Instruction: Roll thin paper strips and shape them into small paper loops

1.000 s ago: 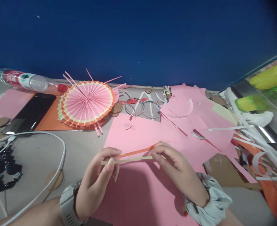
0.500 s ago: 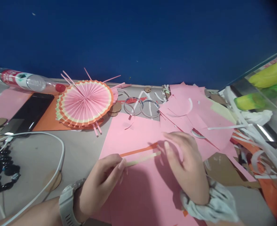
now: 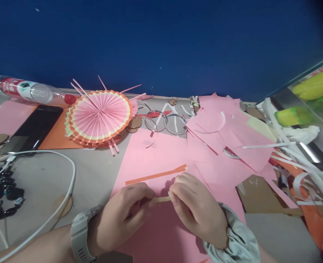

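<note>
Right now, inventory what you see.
Held strip: 1, cream, centre
Loose strip: 1, orange, centre
Sheets: several, mostly pink, centre
Rosette: 1+, pink-orange, left
Bottle: 1, clear, left
Phone: 1, black, left
Cable: 1, white, left
Beads: many, mostly black, left
Rings: 2+, grey, centre
Discs: several, brown, scattered
Scraps: many, mixed, right
Packages: 2+, yellow-green, right
Wall: 1, blue, rear
Table: 1, grey, beneath
Watch: 1, grey, left wrist
Scrunchie: 1, grey, right wrist
Left hand: 1, bare, centre
Right hand: 1, bare, centre

A narrow pale-yellow strip (image 3: 163,199), nearly level between the hands (image 3: 198,210), only its middle visible.
</note>
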Tool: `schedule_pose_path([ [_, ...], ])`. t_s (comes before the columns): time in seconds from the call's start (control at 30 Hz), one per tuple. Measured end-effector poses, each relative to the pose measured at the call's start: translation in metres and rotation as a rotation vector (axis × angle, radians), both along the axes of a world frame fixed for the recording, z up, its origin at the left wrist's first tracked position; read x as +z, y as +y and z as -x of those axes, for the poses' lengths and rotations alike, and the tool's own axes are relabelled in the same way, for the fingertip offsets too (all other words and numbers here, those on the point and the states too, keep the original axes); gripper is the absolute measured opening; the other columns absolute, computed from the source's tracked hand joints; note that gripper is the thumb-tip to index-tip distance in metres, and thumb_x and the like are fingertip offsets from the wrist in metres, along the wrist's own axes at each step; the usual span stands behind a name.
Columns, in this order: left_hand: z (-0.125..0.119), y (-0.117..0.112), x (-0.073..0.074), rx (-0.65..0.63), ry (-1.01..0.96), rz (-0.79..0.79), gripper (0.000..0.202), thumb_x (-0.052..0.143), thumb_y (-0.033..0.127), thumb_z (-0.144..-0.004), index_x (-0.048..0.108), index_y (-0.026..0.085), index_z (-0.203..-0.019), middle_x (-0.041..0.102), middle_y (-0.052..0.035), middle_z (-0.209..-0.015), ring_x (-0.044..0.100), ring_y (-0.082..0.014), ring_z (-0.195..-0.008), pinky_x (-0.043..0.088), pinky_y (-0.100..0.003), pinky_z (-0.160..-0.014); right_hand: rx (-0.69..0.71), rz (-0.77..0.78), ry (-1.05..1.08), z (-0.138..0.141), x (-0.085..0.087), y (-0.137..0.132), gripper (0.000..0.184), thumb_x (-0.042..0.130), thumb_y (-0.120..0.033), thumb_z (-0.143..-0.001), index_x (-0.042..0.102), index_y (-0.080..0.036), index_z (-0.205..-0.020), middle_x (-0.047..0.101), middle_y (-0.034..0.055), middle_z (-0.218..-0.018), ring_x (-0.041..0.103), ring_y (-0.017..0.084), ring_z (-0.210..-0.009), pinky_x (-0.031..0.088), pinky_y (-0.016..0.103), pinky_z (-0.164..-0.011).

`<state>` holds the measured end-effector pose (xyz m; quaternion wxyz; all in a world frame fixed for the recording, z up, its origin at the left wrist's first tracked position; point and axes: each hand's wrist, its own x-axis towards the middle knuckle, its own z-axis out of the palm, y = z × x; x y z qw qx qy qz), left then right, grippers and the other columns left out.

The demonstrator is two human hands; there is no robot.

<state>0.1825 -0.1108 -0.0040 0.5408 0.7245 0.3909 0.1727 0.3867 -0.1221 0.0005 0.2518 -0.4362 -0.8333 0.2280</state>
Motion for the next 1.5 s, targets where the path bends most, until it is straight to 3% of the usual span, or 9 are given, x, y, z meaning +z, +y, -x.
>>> schedule_pose_path([
  [0.13, -0.001, 0.0, -0.001, -0.056, -0.001, 0.018, 0.013, 0.043, 0.018, -0.088, 0.054, 0.019, -0.08, 0.053, 0.0011, -0.071, 0.047, -0.0105, -0.063, 0.037, -0.02, -0.06, -0.046, -0.056, -0.074, -0.003, 0.0, -0.002, 0.011, 0.042, -0.012, -0.082, 0.05, -0.019, -0.079, 0.046, 0.0018, -0.071, 0.041, 0.014, -0.068, 0.036, 0.03, -0.064],
  [0.27, 0.001, 0.0, -0.002, 0.017, -0.02, 0.024, 0.014, 0.042, 0.019, -0.088, 0.054, 0.019, -0.08, 0.053, 0.0013, -0.07, 0.047, -0.0103, -0.062, 0.037, -0.02, -0.059, -0.281, -0.369, -0.168, 0.001, 0.002, -0.009, 0.033, 0.053, -0.008, -0.077, 0.055, -0.023, -0.106, 0.053, 0.0057, -0.089, 0.048, 0.019, -0.089, 0.035, 0.036, -0.083],
  [0.33, 0.001, 0.001, -0.002, 0.056, -0.054, 0.054, 0.017, 0.041, 0.022, -0.09, 0.055, 0.018, -0.082, 0.054, 0.0013, -0.07, 0.047, -0.0098, -0.062, 0.037, -0.019, -0.058, -0.297, -0.469, -0.201, 0.006, 0.004, -0.013, 0.036, 0.057, -0.01, -0.076, 0.057, -0.025, -0.108, 0.058, 0.0046, -0.092, 0.049, 0.019, -0.095, 0.032, 0.037, -0.088],
  [0.57, -0.001, 0.003, -0.003, 0.15, -0.099, 0.086, 0.02, 0.042, 0.027, -0.091, 0.059, 0.018, -0.085, 0.054, 0.0019, -0.068, 0.047, -0.0087, -0.061, 0.038, -0.017, -0.058, -0.151, -0.29, -0.115, 0.019, 0.003, -0.015, 0.032, 0.046, -0.01, -0.084, 0.055, -0.016, -0.114, 0.066, 0.0034, -0.1, 0.054, 0.014, -0.101, 0.032, 0.032, -0.092],
  [0.83, -0.001, 0.002, -0.005, 0.113, -0.035, 0.053, 0.02, 0.04, 0.028, -0.092, 0.055, 0.017, -0.084, 0.056, 0.0017, -0.07, 0.051, -0.0097, -0.066, 0.04, -0.018, -0.065, -0.115, -0.223, -0.125, 0.016, -0.001, -0.011, 0.032, 0.048, -0.009, -0.083, 0.055, -0.014, -0.113, 0.064, 0.0046, -0.103, 0.052, 0.015, -0.105, 0.029, 0.036, -0.096],
  [1.13, -0.003, 0.006, -0.001, 0.087, -0.016, 0.099, 0.025, 0.037, 0.027, -0.093, 0.053, 0.016, -0.077, 0.055, 0.0019, -0.069, 0.049, -0.0095, -0.065, 0.039, -0.017, -0.064, -0.028, -0.241, -0.191, 0.016, -0.007, -0.011, 0.033, 0.048, -0.009, -0.084, 0.053, -0.008, -0.117, 0.063, 0.0089, -0.106, 0.053, 0.019, -0.092, 0.039, 0.035, -0.076],
  [1.33, -0.002, 0.006, -0.002, 0.085, -0.032, 0.095, 0.027, 0.038, 0.029, -0.093, 0.053, 0.016, -0.076, 0.052, 0.0023, -0.068, 0.046, -0.0094, -0.064, 0.038, -0.017, -0.063, 0.005, -0.233, -0.174, 0.015, -0.01, -0.012, 0.04, 0.05, -0.007, -0.082, 0.047, -0.005, -0.122, 0.06, 0.0113, -0.106, 0.05, 0.021, -0.09, 0.04, 0.037, -0.073],
  [1.5, -0.002, 0.006, -0.001, 0.101, -0.068, 0.113, 0.025, 0.038, 0.026, -0.093, 0.057, 0.016, -0.082, 0.059, 0.0016, -0.074, 0.052, -0.01, -0.069, 0.041, -0.017, -0.068, 0.011, -0.203, -0.191, 0.014, -0.011, -0.014, 0.043, 0.045, -0.005, -0.083, 0.042, -0.007, -0.126, 0.061, 0.0102, -0.1, 0.05, 0.019, -0.082, 0.039, 0.035, -0.066],
])
